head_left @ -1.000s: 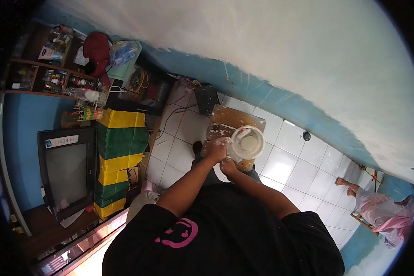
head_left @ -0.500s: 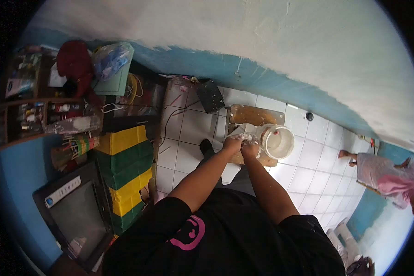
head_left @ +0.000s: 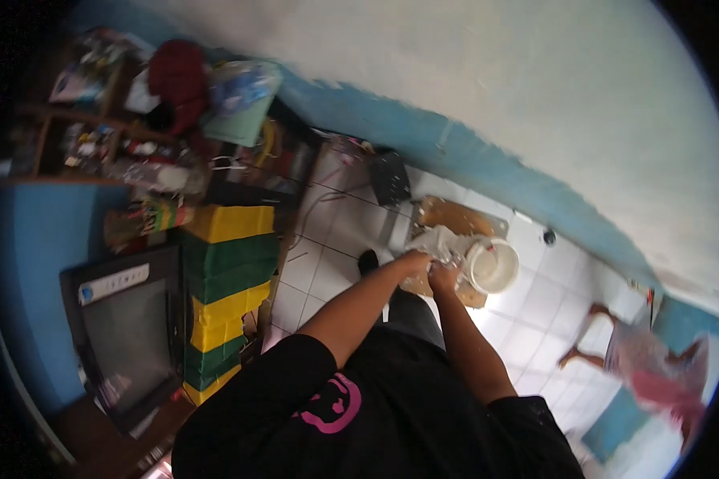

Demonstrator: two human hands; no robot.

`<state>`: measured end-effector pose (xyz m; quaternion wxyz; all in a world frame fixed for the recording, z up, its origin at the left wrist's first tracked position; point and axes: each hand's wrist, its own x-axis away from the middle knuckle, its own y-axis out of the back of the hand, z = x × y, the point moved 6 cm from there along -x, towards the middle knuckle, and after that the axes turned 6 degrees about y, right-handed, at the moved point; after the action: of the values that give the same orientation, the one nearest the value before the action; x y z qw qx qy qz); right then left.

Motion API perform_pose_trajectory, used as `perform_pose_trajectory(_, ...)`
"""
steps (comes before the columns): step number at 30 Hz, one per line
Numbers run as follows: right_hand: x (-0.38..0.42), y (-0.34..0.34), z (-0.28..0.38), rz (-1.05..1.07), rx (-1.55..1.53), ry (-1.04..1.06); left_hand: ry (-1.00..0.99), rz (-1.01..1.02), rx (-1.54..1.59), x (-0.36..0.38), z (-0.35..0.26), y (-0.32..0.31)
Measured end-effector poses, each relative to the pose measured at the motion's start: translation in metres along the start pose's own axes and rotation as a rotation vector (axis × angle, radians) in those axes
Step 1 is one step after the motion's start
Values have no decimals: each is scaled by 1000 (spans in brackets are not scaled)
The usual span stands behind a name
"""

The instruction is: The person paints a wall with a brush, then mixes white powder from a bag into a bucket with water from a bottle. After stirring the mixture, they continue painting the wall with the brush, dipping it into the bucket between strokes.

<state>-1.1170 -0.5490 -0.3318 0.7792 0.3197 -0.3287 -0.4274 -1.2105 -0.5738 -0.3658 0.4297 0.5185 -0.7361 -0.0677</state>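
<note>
Both my hands are together over a paint-spotted wooden board (head_left: 465, 214) low in front of me. Fingers closed, my left hand (head_left: 415, 262) grips a crumpled white plastic bag (head_left: 439, 239). Right beside it, my right hand (head_left: 445, 276) is also closed on the bag, near the bucket. The bag bunches up between and beyond the hands; blur hides its contents. A white bucket (head_left: 514, 267) stands on the board just right of my right hand, with a small red spot showing inside it.
A partly whitened blue wall (head_left: 423, 120) runs along the far side. To the left are a yellow-and-green striped cover (head_left: 232, 259), a dark-framed screen (head_left: 132, 335) and cluttered shelves (head_left: 80, 148). A dark box (head_left: 389, 177) stands on the tiles. Another person (head_left: 655, 359) is at the right.
The view has turned and shifted, so the room appears tilted. My hands stay on the white plastic bag, which now shows more beyond them. The other person's legs have changed position.
</note>
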Motion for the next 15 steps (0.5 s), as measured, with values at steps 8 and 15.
perform_pose_trajectory(8, -18, 78, 126, -324, -219, 542, 322, -195, 1438, 40, -4, 62)
perform_pose_trajectory(15, -48, 46, 307, 117, -580, 858, 152, -796, 1584, 201, 83, 189)
